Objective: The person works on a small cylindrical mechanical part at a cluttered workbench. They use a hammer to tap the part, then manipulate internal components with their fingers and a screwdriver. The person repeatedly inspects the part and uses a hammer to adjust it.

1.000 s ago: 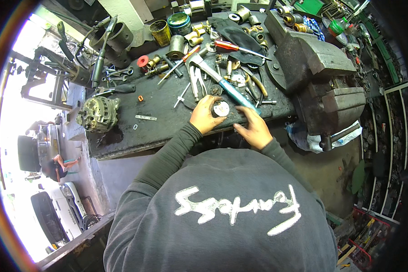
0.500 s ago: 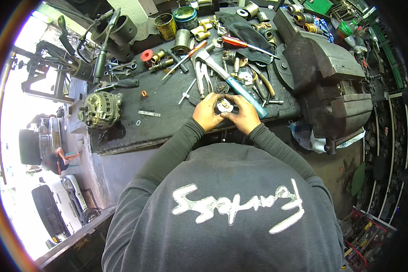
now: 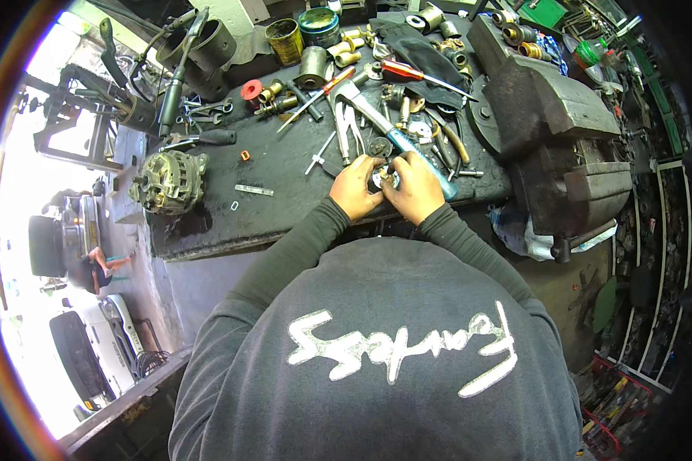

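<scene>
At the front edge of the dark workbench [image 3: 223, 223], my left hand [image 3: 354, 192] is closed around the side of a small round metal part [image 3: 377, 180] with a pale face. My right hand [image 3: 417, 190] is closed on it from the other side, its fingertips over the part's middle. Fingers cover much of the part, so its exact kind is unclear. Just beyond my hands lie a hammer [image 3: 376, 115] with a blue handle, pliers [image 3: 341, 132] and a dark round piece [image 3: 379, 147]. A small T-shaped metal tool [image 3: 317, 159] rests left of them.
An alternator [image 3: 169, 183] stands at the bench's left end. A large vise [image 3: 557, 115] rises on the right. Screwdrivers [image 3: 317, 98], bushings, cans [image 3: 284, 42] and wrenches crowd the back. Far left, a person [image 3: 100, 269] is near parked vehicles.
My right fingers have moved inward over the round part, covering more of it. Before, both hands ringed it with its pale face showing. The view has shifted slightly.
</scene>
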`<act>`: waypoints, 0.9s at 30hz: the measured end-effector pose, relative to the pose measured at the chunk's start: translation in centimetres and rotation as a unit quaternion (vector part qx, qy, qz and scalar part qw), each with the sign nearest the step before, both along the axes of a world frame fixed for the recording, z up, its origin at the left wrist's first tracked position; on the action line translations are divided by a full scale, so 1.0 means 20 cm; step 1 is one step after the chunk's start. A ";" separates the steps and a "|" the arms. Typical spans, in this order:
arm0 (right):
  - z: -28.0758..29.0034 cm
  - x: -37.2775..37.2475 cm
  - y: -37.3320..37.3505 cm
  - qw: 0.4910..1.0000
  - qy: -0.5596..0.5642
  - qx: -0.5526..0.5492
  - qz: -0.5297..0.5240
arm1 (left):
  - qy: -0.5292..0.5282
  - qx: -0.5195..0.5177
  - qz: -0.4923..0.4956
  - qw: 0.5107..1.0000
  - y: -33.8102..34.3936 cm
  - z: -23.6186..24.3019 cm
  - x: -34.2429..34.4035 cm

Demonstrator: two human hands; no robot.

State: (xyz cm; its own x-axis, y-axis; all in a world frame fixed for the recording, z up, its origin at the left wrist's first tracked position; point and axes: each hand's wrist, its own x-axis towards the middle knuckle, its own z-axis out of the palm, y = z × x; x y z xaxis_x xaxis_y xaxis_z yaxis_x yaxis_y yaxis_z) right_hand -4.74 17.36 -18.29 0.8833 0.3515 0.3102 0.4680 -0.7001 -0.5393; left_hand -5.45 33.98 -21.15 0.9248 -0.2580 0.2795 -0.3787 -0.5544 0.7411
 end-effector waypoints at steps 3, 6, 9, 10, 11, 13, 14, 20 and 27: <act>0.01 0.01 0.02 0.999 -0.030 -0.032 -0.008 | 0.008 0.004 0.000 1.000 0.00 -0.01 0.00; 0.03 0.03 0.03 0.998 -0.048 -0.044 0.005 | 0.009 0.007 0.001 1.000 0.01 -0.02 0.00; 0.04 0.06 0.02 0.995 -0.045 -0.085 0.039 | -0.001 0.007 -0.001 1.000 0.00 -0.02 0.00; 0.06 0.06 0.02 0.994 -0.030 -0.095 0.049 | 0.003 0.006 -0.002 1.000 0.01 -0.01 -0.01; 0.08 0.07 0.01 0.993 -0.016 -0.104 0.061 | 0.006 0.005 -0.002 1.000 0.01 -0.01 -0.01; 0.11 0.08 0.02 0.990 0.005 -0.125 0.072 | 0.003 0.008 -0.002 1.000 0.01 -0.01 -0.01; 0.12 0.08 0.02 0.988 0.012 -0.135 0.071 | 0.000 0.009 -0.002 1.000 0.01 -0.02 -0.01; 0.14 0.08 0.05 0.984 0.025 -0.160 0.072 | 0.016 0.010 0.000 1.000 0.02 -0.02 -0.01; 0.13 0.08 0.05 0.979 -0.035 -0.183 0.084 | -0.005 0.009 -0.004 1.000 0.02 -0.01 -0.01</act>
